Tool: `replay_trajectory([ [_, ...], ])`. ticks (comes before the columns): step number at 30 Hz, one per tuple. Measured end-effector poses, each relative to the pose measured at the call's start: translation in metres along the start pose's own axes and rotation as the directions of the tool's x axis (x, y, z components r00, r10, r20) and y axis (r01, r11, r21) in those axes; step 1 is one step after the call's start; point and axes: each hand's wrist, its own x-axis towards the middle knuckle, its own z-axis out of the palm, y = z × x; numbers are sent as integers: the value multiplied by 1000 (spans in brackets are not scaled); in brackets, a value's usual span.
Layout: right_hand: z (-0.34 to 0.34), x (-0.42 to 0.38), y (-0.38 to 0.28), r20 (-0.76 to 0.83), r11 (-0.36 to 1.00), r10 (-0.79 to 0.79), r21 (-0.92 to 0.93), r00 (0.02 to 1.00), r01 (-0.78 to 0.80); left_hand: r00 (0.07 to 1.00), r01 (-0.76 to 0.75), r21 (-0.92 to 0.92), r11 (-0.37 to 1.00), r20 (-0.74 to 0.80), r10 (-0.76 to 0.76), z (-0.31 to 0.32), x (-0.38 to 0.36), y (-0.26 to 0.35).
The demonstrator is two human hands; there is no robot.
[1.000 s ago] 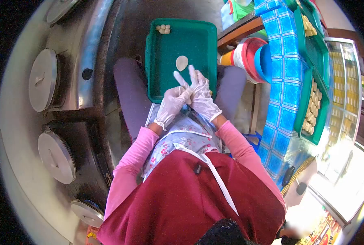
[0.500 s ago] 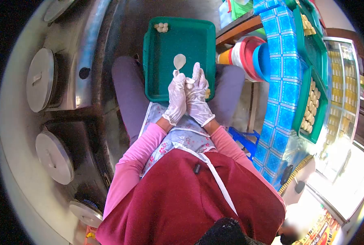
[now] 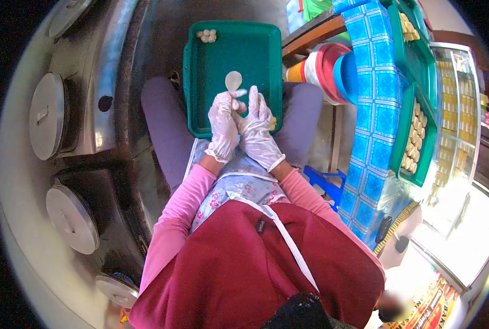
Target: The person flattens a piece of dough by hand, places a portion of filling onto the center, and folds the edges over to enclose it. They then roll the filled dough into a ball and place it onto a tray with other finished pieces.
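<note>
Over the green tray, near the pale disc, your left hand curls its fingers; your right hand extends fingers; whether either grips anything, cannot tell.

Big letters like "BAK" are on the shiny yellow and red printed sheet. The small black cloth tag is too tiny to read.

Bright glare blown out lower R, prob. daylight; L side dimmer; heavy fisheye curve, black corners; hands slightly soft.
</note>
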Motion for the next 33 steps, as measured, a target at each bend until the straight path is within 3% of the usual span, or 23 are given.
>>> replay_trajectory([
  [4, -4, -3, 6, 67, 989, -64, -132, 996, 72, 1000, 15, -59, 998, -17, -16, -1, -3, -13],
  [7, -15, 7, 3, 23, 975, -115, -187, 993, 117, 995, 36, -13, 999, -87, -37, 2, -9, -24],
  [8, -18, 9, 3, 12, 969, -139, -206, 990, 139, 998, 46, -26, 999, 37, -45, -1, -16, -22],
  [11, -24, 6, 7, 202, 885, -218, -372, 955, 281, 997, 79, 29, 996, 15, -80, -2, -19, -22],
  [12, -22, 8, 7, 142, 934, -203, -270, 969, 235, 986, 164, -6, 986, -17, -164, -4, -14, -18],
  [15, -40, 12, -2, 332, 1000, 14, -22, 943, -7, 942, 320, -146, 936, 158, -297, -22, 21, 4],
  [16, -24, 0, 9, 185, 995, -90, -17, 979, 95, 954, 272, -132, 953, 163, -250, -23, 27, 7],
  [19, -20, -2, 20, 256, 913, -256, -252, 932, 320, 893, 335, 163, 928, 260, -367, -13, 23, 32],
  [20, -29, 2, 13, 200, 934, -233, -225, 952, 276, 898, 319, 196, 927, 250, -362, -15, 22, 35],
  [23, -35, -4, 14, 273, 934, -241, -198, 931, 299, 904, 268, 330, 905, 240, -355, -22, 15, 34],
  [24, -43, -7, 9, 512, 993, -20, -86, 859, 74, 907, 233, 389, 891, 243, -343, -28, 15, 30],
  [25, -44, -8, 10, 459, 981, -89, -114, 884, 158, 912, 190, 445, 875, 251, -326, -32, 16, 28],
  [27, -42, -11, 13, 354, 932, -240, -177, 904, 317, 942, 205, 233, 951, 216, -256, -17, 3, 17],
  [28, -35, -10, 14, 226, 881, -379, -208, 898, 424, 974, 163, 135, 977, 138, -182, -14, 0, 1],
  [29, -23, -13, 17, 212, 899, -359, -184, 909, 398, 992, 109, 41, 993, 56, -111, -12, 0, -13],
  [32, -9, -16, 22, 238, 890, -340, -231, 910, 393, 990, 62, -34, 997, 127, -57, 6, -7, -7],
  [33, -9, -14, 22, 258, 875, -340, -264, 904, 405, 989, 52, 43, 998, 139, -58, 10, -9, -3],
])
